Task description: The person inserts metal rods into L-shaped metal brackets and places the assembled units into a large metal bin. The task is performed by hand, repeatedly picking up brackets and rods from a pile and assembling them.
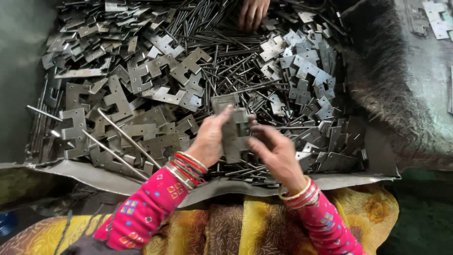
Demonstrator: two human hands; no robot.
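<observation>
Just below the middle of the frame the person holds a grey metal hinge plate (234, 133) between both hands, upright, with its long axis running roughly top to bottom of the picture. The left hand (211, 138) comes in from the lower left and is closed on the plate's left edge, thumb reaching up over the top corner. The right hand (276, 152) comes in from the lower right, its fingers pressed against the plate's right edge and face, so both hands grip the same piece and neither is nearer; the plate lies directly between them, slightly above the wrists. It may be two hinge leaves held together rather than one, but the blur there makes this hard to tell. Behind and around the hands a heap of loose hinge leaves (141, 89) fills the left and centre, with a smaller, brighter cluster of leaves (306, 71) at the upper right. Thin steel pins (226, 66) lie scattered through the middle, most pointing diagonally. A grey sheet (94, 175) carries the pile at the lower edge, above a yellow patterned cloth (255, 226). At the top centre another person's hand (253, 12) rests among the pins, well apart from the held plate
</observation>
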